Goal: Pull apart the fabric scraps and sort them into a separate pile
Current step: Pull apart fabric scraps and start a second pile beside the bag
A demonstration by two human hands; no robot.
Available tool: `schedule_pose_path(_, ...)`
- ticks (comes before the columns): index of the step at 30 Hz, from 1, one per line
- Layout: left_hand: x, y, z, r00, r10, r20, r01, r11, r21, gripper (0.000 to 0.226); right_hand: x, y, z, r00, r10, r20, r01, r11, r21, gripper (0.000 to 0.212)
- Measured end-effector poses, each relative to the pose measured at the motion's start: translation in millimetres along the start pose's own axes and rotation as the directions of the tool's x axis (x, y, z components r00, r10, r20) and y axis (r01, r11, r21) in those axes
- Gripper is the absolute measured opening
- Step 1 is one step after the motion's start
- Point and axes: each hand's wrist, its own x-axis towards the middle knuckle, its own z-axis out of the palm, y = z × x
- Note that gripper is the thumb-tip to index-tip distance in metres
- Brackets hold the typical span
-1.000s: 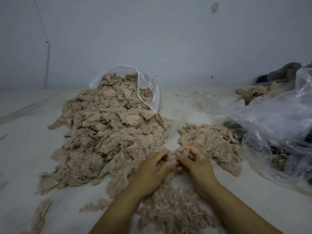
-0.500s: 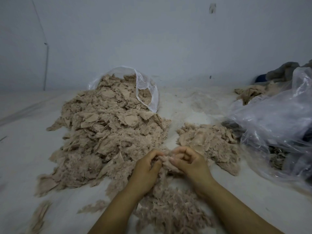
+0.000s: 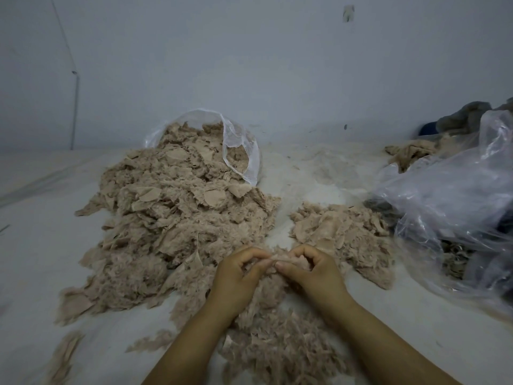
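Pinching one beige fabric scrap [image 3: 273,263] between them, left hand [image 3: 238,276] and right hand [image 3: 311,269] meet fingertip to fingertip, fingers curled, both gripping the same small clump just above the floor. Below the wrists lies a loose fluffy heap [image 3: 280,345] of pulled fibres, nearest the camera. Right of the hands, touching distance, a small sorted pile [image 3: 341,232] of flatter pieces. Left and further back, the big unsorted pile [image 3: 177,223] spills out of a clear plastic bag [image 3: 244,151] by the wall. Crumpled plastic bag [image 3: 455,207] far right, with darker cloth behind it. Progress judgement: early. The sorted pile is small and the bulk is untouched, so most of the work remains. Current scrap not yet separated.
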Motion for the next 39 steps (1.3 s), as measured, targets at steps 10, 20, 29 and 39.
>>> schedule_pose_path(10,-0.6,-0.3,3.9,0.986,-0.073,0.152,0.075,0.997,-0.009,0.023,0.5,-4.1,0.3,0.992,0.116,-0.056,-0.091,0.938,0.335,0.028)
schedule_pose_path(20,1.4,-1.7,-1.7,0.987,-0.060,0.150,0.074,0.993,-0.089,0.025,-0.7,-1.6,1.0,0.959,0.244,0.147,-0.278,0.911,0.304,0.039)
schedule_pose_path(29,-0.9,-2.2,1.4,0.953,-0.181,0.244,0.196,0.980,-0.037,0.016,4.1,-1.9,-1.1,0.975,0.193,-0.112,-0.129,0.899,0.419,0.011)
schedule_pose_path(39,7.2,-5.0,-18.1,0.983,-0.178,-0.032,0.178,0.984,0.000,0.022,16.4,-13.0,-38.1,0.889,-0.099,-0.448,-0.081,0.928,-0.365,0.022)
